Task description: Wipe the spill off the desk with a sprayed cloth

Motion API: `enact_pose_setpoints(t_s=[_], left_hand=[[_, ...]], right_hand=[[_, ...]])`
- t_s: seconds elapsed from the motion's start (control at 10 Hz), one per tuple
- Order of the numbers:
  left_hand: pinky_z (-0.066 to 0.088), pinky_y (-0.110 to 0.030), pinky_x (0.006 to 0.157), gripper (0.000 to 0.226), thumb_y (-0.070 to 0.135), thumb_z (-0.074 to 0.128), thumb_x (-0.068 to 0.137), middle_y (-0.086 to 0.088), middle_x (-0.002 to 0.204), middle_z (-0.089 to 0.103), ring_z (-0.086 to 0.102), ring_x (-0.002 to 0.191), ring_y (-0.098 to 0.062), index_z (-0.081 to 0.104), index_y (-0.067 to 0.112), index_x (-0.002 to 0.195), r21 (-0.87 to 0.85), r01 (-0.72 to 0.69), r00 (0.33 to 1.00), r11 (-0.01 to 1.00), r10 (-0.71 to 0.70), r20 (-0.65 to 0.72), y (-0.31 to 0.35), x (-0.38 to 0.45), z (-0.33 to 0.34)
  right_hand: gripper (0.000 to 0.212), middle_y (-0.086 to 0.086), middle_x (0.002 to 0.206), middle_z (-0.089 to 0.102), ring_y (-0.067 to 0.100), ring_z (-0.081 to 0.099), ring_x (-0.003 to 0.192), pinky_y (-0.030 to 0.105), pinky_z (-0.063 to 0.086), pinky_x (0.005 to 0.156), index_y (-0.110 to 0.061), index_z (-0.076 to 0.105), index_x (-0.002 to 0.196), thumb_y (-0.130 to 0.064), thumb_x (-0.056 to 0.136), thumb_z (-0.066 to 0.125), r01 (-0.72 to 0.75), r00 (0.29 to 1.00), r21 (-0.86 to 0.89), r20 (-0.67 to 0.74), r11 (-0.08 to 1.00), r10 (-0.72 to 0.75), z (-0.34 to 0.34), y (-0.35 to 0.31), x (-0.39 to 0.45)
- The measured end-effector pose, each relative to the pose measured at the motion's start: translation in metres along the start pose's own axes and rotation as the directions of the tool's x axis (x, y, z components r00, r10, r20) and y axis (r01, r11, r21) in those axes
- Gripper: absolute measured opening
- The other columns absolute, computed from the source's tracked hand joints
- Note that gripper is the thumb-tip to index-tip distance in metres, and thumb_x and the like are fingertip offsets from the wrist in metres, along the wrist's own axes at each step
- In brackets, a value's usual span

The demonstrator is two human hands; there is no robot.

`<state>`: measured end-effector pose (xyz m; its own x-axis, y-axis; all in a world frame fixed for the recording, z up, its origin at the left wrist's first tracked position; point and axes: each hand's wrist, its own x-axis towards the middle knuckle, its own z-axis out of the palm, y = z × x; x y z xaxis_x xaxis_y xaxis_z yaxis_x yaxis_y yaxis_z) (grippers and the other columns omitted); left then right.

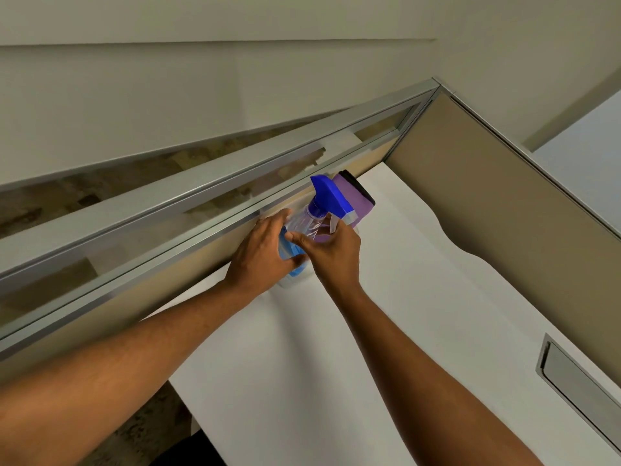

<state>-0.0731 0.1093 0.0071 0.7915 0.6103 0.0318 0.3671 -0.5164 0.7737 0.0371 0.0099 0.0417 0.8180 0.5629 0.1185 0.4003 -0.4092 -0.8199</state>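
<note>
**A:** Start near. What do you have in front of you?

**B:** Bare white desk under both your forearms, and a metal cable hatch out at four o'clock. No spill shows on the part I can see.

**A:** And your hands?

**B:** Both on the spray bottle around twelve o'clock. Your left hand is wrapped round its lower body; your right hand is closed on the neck, thumb across the front — I can't tell whether a finger is on the trigger.

**A:** Which way does it lie?

**B:** Tilted, its long axis running from base at seven o'clock to blue nozzle head at one o'clock.

**A:** The cloth?

**B:** The purple cloth lies just beyond the nozzle, touching the partition — so the spray line already points at it. Your right hand is nearer.
</note>
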Motion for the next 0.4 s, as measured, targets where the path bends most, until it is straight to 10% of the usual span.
enact_pose_setpoints(t_s=[0.4], left_hand=[[0.054, -0.051, 0.114, 0.097, 0.055, 0.077, 0.088, -0.015, 0.162, 0.049, 0.051, 0.149, -0.033, 0.035, 0.011, 0.164, 0.030, 0.027, 1.000, 0.999, -0.027, 0.001, 0.011, -0.008, -0.004]], right_hand=[[0.077, 0.003, 0.143, 0.065, 0.014, 0.062, 0.121, 0.030, 0.056, 0.098, -0.016, 0.052, 0.149, -0.045, 0.085, 0.082, -0.047, 0.983, 0.009, 0.181, 0.999, 0.044, -0.030, -0.003, -0.021]])
